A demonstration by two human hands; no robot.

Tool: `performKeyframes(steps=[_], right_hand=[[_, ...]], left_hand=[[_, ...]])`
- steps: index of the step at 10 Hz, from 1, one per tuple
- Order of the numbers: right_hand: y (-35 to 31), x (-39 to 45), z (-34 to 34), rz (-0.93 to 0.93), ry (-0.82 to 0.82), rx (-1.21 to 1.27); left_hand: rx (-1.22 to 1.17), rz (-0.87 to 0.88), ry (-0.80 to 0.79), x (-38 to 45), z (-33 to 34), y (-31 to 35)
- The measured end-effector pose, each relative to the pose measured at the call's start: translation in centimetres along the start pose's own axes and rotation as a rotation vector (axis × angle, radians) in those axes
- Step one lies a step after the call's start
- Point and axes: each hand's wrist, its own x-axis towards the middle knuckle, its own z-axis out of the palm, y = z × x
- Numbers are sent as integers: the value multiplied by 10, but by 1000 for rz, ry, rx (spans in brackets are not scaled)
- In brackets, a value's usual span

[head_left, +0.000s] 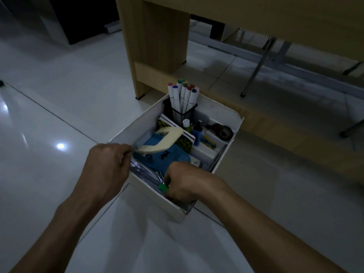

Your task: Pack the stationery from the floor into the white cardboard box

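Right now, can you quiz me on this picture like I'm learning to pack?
1. True or false: the markers stand in a black mesh cup inside the box.
2. Which hand is by something green? A) left B) right
3. What cream tool lies on the blue cloth?

Key:
1. True.
2. B: the right hand curls round it at the box's near end, while the left hand is at the left wall.
3. The hole punch.
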Motion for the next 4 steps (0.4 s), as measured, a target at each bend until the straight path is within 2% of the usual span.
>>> performKeyframes(steps=[2, 3, 4], right_hand=[[0, 1, 0, 12, 16, -22], [-2, -5, -3, 28, 53, 4], [-6, -18, -8, -26, 185, 126]], left_hand=[[-84, -52, 19, -5, -8, 10], [-121, -16, 16, -7, -11, 17], [-165, 3, 4, -8, -12, 27]])
